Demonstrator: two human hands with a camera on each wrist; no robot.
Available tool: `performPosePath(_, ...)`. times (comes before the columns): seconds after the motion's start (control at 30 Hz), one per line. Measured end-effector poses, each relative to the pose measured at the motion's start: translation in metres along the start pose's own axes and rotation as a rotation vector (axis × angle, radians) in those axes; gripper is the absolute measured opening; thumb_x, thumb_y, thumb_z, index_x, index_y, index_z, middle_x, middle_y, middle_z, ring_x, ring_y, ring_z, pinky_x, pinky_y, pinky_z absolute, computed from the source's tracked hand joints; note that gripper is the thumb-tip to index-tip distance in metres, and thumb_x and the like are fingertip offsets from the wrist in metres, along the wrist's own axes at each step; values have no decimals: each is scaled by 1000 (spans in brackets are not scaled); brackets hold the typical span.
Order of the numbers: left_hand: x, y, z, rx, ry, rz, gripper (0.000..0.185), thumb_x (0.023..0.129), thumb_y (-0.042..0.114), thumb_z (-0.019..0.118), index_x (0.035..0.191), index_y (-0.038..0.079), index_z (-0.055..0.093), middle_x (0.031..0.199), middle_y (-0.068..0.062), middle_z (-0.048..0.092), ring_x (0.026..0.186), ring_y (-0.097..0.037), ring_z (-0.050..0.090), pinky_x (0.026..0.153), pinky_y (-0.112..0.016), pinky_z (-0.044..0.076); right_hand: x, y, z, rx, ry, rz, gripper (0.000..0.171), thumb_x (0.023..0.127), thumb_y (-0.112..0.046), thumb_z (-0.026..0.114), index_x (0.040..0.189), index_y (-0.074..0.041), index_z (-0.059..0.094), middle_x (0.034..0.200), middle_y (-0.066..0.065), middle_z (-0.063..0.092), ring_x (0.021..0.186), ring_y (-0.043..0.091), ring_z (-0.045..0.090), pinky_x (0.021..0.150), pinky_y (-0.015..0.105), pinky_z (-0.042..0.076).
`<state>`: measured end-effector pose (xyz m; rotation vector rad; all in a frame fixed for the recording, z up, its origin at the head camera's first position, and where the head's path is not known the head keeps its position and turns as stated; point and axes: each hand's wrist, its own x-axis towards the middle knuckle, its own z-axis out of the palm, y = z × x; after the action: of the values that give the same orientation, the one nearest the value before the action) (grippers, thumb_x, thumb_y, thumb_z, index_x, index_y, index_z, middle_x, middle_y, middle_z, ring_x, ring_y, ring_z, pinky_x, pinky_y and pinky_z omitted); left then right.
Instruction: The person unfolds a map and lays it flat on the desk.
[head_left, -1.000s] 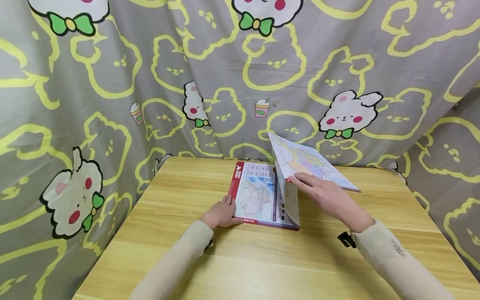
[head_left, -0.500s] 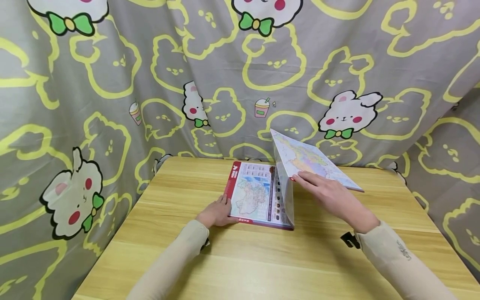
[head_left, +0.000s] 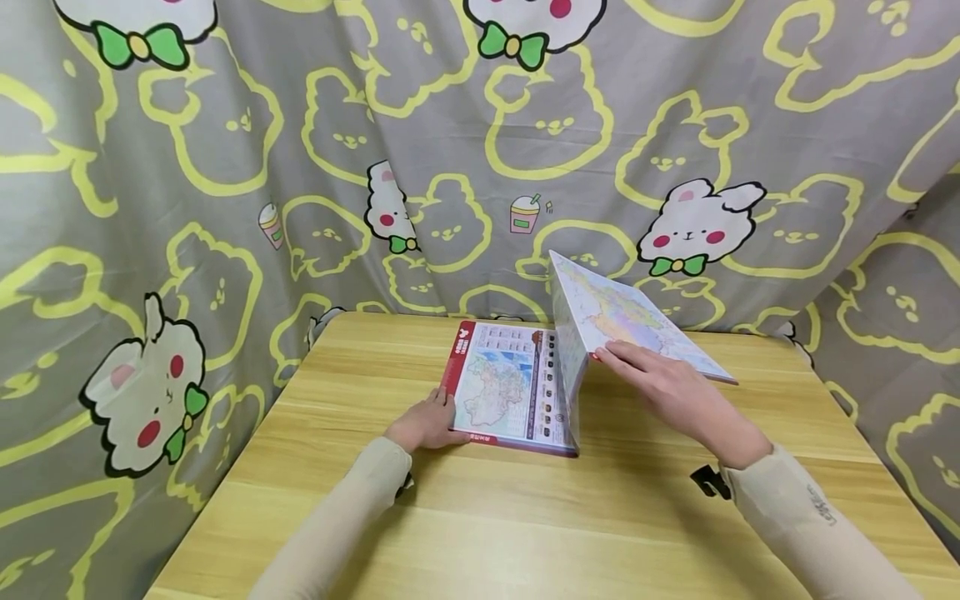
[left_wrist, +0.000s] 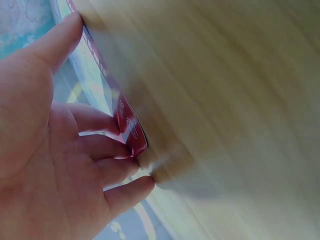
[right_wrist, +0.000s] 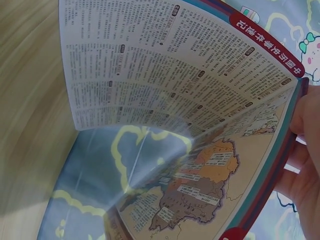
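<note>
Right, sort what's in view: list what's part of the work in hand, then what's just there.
In hand:
- map booklet, its left part flat on the table
- raised page, lifted under the right hand
- left hand, fingers at the booklet's red edge

Just there:
- wooden table
- bunny-print curtain behind

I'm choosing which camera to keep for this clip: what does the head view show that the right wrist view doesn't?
Only the head view shows the left hand pinching the map book's left edge, the whole wooden table and the rabbit-print curtain. Only the right wrist view shows the dense text printed on the lifted page's underside and a brown map beneath it. Both show the right hand gripping the raised pages.
</note>
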<state>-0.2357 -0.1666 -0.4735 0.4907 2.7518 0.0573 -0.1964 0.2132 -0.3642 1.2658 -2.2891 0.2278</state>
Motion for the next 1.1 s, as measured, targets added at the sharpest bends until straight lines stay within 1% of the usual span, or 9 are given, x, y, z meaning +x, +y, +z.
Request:
performPosePath(0.2, -3, -2, -3, -17, 4, 4, 92, 87, 57, 57, 142, -11, 30, 150, -27, 23, 139, -38, 20, 110, -44, 25, -2, 2, -1, -1, 24, -9, 75, 66, 17, 67, 137, -4, 50, 132, 15, 52, 116, 34, 53, 77, 48, 51)
performPosePath(0.27, -4, -3, -4, -23, 4, 4, 92, 87, 57, 57, 142, -11, 30, 150, -27, 22, 139, -38, 20, 110, -44, 25, -3, 2, -1, 1, 24, -9, 66, 75, 12, 63, 137, -5, 49, 132, 15, 52, 116, 33, 53, 76, 48, 51)
performPosePath(0.37, -4, -5, -4, -33, 8, 6, 92, 86, 56, 58, 142, -12, 30, 150, -28, 22, 139, -39, 20, 110, -45, 25, -5, 3, -2, 2, 27, -10, 42, 96, -5, 43, 138, -5, 48, 132, 14, 52, 116, 33, 53, 75, 47, 52)
performPosePath(0.5, -5, -9, -4, -31, 9, 6, 92, 86, 56, 59, 141, -12, 31, 150, -28, 22, 139, -39, 20, 110, -45, 25, -6, 3, -3, -10, 32, -12, 53, 101, -26, 16, 137, -5, 50, 132, 14, 52, 116, 33, 53, 78, 48, 51)
performPosePath(0.63, -6, -13, -4, -39, 5, 1, 91, 86, 55, 59, 141, -12, 30, 150, -28, 21, 139, -39, 20, 109, -45, 25, -9, 4, -4, -11, 20, -5, 40, 98, -11, 40, 137, -5, 49, 133, 15, 52, 118, 34, 52, 82, 49, 49)
performPosePath(0.77, -7, -18, -4, -56, 5, -5, 91, 86, 54, 60, 141, -13, 30, 150, -29, 21, 139, -39, 19, 109, -46, 25, -11, 5, -5, -3, 17, -2, 60, 82, 5, 58, 139, -6, 47, 134, 14, 51, 118, 34, 51, 82, 49, 49)
performPosePath(0.9, -7, -24, -2, -53, 5, -18, 91, 87, 54, 60, 141, -12, 29, 150, -29, 20, 139, -40, 20, 109, -46, 26, -12, 5, -5, -17, 39, -3, 41, 103, -20, 34, 138, -6, 49, 132, 15, 52, 116, 34, 52, 80, 49, 50)
performPosePath(0.97, -8, -26, -2, -53, 1, -26, 91, 87, 54, 59, 142, -12, 29, 150, -28, 19, 139, -39, 19, 109, -46, 25, -13, 4, -5, -26, 45, 2, 54, 103, -32, 16, 137, -6, 50, 131, 15, 53, 115, 34, 53, 79, 49, 50)
performPosePath(1.1, -9, -28, -4, -69, -11, -30, 92, 87, 54, 59, 143, -12, 27, 151, -28, 18, 139, -39, 17, 110, -45, 23, -16, 4, -6, -32, 45, 13, 57, 103, -35, 14, 137, -6, 50, 130, 14, 54, 113, 34, 54, 76, 49, 51)
